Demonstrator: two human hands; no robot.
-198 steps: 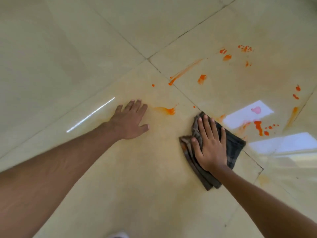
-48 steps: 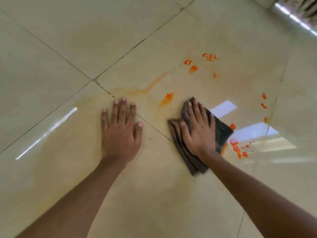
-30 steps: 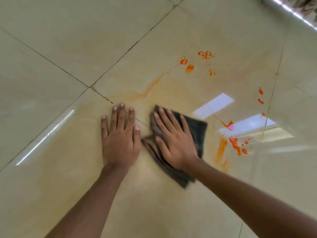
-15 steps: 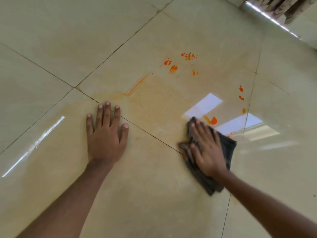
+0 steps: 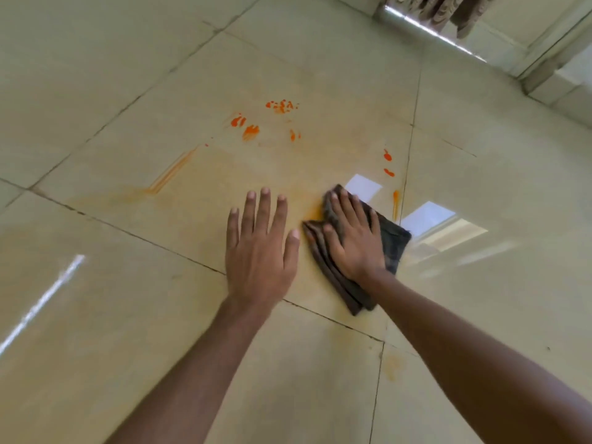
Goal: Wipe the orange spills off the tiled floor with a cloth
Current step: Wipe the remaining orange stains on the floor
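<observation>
Cloth: where it lies folded on the tiled floor point(image 5: 134, 315), the dark cloth point(image 5: 392, 241) is stretched long from far-left to near-right.
Right hand point(image 5: 354, 241): laid flat on the cloth, fingers spread wide, nothing gripped.
Left hand point(image 5: 259, 251): pressed flat beside it, empty.
Orange spills point(image 5: 250, 131): seen farther ahead.

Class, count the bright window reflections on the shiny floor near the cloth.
2. One reflection lies just beyond the cloth; the other lies to its right. More may be hidden beneath it.
</observation>
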